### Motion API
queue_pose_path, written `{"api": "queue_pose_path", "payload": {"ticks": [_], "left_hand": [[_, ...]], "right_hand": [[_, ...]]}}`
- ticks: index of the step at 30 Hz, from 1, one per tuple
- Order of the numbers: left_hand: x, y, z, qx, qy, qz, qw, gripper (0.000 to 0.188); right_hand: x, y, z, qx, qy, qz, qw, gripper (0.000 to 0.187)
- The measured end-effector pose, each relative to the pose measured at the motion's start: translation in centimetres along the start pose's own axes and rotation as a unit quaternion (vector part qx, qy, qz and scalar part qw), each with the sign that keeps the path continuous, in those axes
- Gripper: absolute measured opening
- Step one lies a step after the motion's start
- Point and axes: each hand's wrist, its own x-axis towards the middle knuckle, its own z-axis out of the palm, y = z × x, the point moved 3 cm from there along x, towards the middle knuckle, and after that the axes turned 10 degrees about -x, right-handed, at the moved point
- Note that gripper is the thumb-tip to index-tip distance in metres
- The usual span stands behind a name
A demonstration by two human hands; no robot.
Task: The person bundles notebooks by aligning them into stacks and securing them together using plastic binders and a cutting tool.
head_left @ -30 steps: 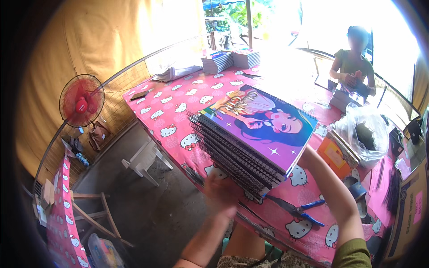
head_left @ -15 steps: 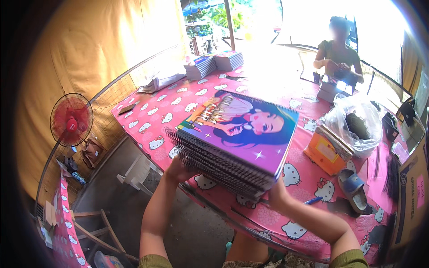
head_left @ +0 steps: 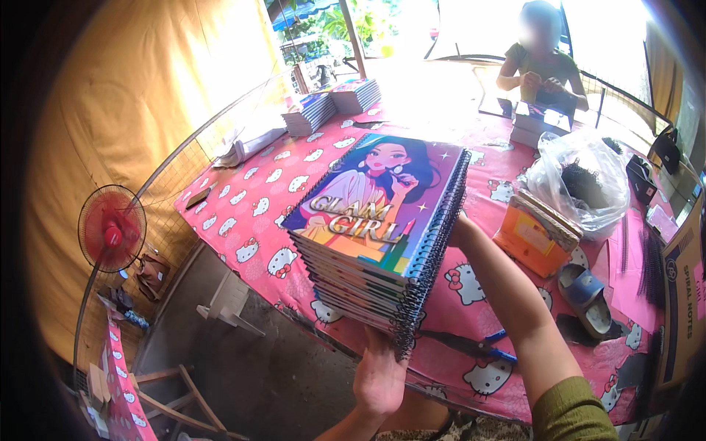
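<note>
A tall stack of spiral notebooks (head_left: 368, 213) is between my hands, over the near part of the pink table. The top cover shows a drawn dark-haired figure on purple, upright toward me, with the black coils along the right side. My left hand (head_left: 379, 378) grips the stack's near edge from below, its fingertips hidden under the notebooks. My right hand (head_left: 459, 232) holds the coil side, mostly hidden behind it. Beside the stack's near right corner lies a blue-handled tool (head_left: 478, 345) with dark jaws, like pliers.
Right of the stack are an orange box (head_left: 531, 237), a clear bag of black coils (head_left: 588, 184), a blue slipper (head_left: 586, 298) and a cardboard box (head_left: 680, 294). More notebook stacks (head_left: 307, 117) stand far left. A person (head_left: 543, 73) works across the table. A red fan (head_left: 112, 234) stands left.
The notebook stack has turned, so its coils moved from the near left side to the right and the cover picture now faces me. Both hands shifted around it. The tool's dark jaws came into sight.
</note>
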Motion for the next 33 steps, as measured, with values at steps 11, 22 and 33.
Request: {"api": "queue_pose_path", "payload": {"ticks": [11,22,33], "left_hand": [[10.8,5.9,-0.8,0.311,-0.012,0.314,0.897,0.073],[9.2,6.9,-1.5,0.604,0.085,0.475,0.634,0.070],[11.0,10.1,7.6,0.261,0.013,0.390,0.883,0.085]], "right_hand": [[-3.9,-4.9,6.2,0.046,0.307,-0.249,0.917,0.077],[-4.9,-7.4,6.9,-0.033,0.299,-0.334,0.893,0.073],[-12.8,-13.1,13.8,-0.368,0.394,-0.517,0.665,0.076]]}}
